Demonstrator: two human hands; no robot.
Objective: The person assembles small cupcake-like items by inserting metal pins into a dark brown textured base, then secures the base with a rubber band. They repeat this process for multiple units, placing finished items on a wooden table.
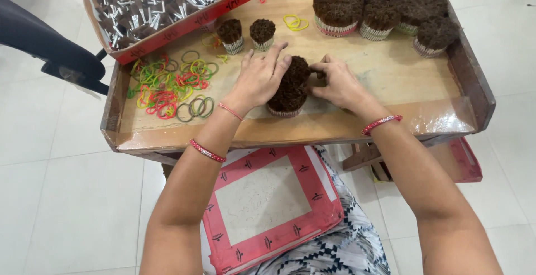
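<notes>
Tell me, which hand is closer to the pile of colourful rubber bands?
Left. The left hand rests just right of the rubber bands; the right hand lies farther right, beyond the brown bundle.

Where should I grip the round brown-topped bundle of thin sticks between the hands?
Probably around its pale banded lower sides, from left and right. The round brown-topped bundle stands upright on the cardboard tray, its top loose and crumbly. The left hand and right hand already flank it.
</notes>
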